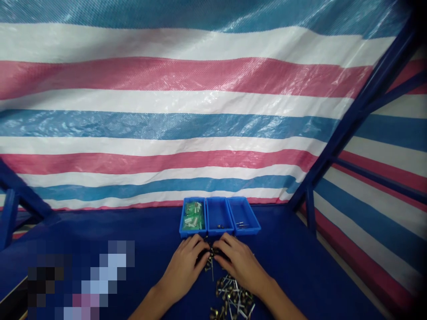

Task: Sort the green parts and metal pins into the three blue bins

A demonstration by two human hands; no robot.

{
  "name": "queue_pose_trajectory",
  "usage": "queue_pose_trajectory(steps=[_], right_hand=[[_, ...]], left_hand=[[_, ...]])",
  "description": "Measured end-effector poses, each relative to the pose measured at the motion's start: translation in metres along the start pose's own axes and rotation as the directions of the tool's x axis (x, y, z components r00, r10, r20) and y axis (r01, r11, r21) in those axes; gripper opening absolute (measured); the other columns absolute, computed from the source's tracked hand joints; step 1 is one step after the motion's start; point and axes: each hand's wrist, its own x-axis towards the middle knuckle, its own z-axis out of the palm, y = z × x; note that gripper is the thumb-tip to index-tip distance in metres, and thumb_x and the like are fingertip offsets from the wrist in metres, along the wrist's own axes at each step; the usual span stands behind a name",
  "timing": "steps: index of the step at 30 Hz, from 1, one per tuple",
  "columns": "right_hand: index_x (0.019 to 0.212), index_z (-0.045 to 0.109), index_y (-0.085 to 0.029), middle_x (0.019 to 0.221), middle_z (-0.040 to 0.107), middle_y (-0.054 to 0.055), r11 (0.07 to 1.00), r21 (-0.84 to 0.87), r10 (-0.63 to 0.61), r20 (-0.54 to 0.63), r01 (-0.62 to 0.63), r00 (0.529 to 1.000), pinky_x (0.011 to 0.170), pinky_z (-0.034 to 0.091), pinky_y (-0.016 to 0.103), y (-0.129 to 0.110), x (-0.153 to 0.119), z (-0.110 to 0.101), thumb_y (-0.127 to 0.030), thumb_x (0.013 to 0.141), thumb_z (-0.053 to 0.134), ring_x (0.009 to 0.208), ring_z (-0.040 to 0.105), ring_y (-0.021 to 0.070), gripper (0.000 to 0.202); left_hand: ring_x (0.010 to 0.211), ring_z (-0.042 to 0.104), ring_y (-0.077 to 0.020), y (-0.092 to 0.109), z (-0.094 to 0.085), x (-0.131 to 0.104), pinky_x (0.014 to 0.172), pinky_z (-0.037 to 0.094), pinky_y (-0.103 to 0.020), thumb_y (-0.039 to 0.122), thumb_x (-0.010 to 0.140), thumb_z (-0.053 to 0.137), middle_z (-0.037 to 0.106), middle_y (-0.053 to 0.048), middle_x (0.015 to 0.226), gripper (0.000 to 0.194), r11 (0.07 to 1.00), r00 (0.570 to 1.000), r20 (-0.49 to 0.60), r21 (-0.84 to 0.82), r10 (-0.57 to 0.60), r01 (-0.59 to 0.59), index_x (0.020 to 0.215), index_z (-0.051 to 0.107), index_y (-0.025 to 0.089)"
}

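My left hand (187, 265) and my right hand (240, 263) meet just in front of the blue bins, fingers curled and fingertips nearly together. Between the fingertips are small dark and brass-coloured metal pieces; a thin silver pin (212, 269) points down from there. Which hand grips which piece is too small to tell. Below my right hand, a loose pile of brass-coloured metal parts with silver pins (235, 295) spreads over the blue tabletop (143, 235). A few more such parts show under the fingertips.
Three blue bins stand in a row: the left bin (182, 229) holds green and whitish pieces, the middle bin (218, 213) a few small parts, the right bin (242, 209) several silver pins. Behind hangs a striped tarp (173, 102); blue frame bars (347, 126) slope at the right.
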Motion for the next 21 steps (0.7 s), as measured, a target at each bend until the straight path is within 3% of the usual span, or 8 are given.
queue_pose_trajectory(steps=[3, 8, 13, 21], right_hand=[[0.129, 0.065, -0.032, 0.115, 0.066, 0.003, 1.0, 0.006, -0.008, 0.021, 0.008, 1.0, 0.089, 0.056, 0.03, 0.0002, -0.0004, -0.0002, -0.021, 0.105, 0.065, 0.104, 0.069, 0.0221, 0.026], [0.117, 0.066, -0.029, 0.112, 0.067, 0.003, 1.0, -0.006, 0.0, -0.006, 0.0, 1.0, 0.087, 0.056, 0.031, 0.0015, -0.0002, 0.0024, -0.018, 0.105, 0.064, 0.105, 0.067, 0.0229, 0.017], [0.126, 0.065, -0.03, 0.114, 0.067, 0.004, 1.0, -0.005, -0.022, -0.011, 0.022, 1.0, 0.089, 0.056, 0.032, 0.0035, -0.0001, 0.0037, -0.017, 0.107, 0.059, 0.106, 0.067, 0.0232, 0.023], [0.111, 0.065, -0.027, 0.109, 0.066, 0.002, 1.0, 0.012, -0.012, 0.003, 0.012, 1.0, 0.086, 0.053, 0.03, 0.0033, -0.0008, 0.0021, -0.018, 0.108, 0.058, 0.102, 0.066, 0.0213, 0.012]], left_hand=[[0.106, 0.067, -0.0254, 0.0003, 0.0001, 0.0003, 0.096, 0.054, -0.042, 0.025, 0.109, 0.058, 0.068, -0.003, 0.115, 0.013, 1.0, 1.0, -0.001, 0.008, -0.003, 0.003, 0.115, 0.069, 0.029], [0.105, 0.068, -0.0258, -0.0011, 0.0009, -0.0003, 0.095, 0.055, -0.041, 0.027, 0.11, 0.058, 0.069, -0.004, 0.114, 0.014, 1.0, 1.0, -0.019, 0.01, 0.009, -0.009, 0.116, 0.07, 0.029], [0.106, 0.068, -0.026, -0.0013, 0.0007, -0.0003, 0.097, 0.056, -0.042, 0.027, 0.11, 0.057, 0.068, -0.004, 0.115, 0.015, 1.0, 1.0, -0.019, 0.006, 0.006, -0.006, 0.117, 0.07, 0.029], [0.106, 0.067, -0.0259, 0.0017, -0.0015, 0.0002, 0.097, 0.055, -0.042, 0.026, 0.11, 0.057, 0.068, -0.004, 0.114, 0.015, 1.0, 1.0, 0.004, 0.005, -0.002, 0.002, 0.116, 0.069, 0.029]])
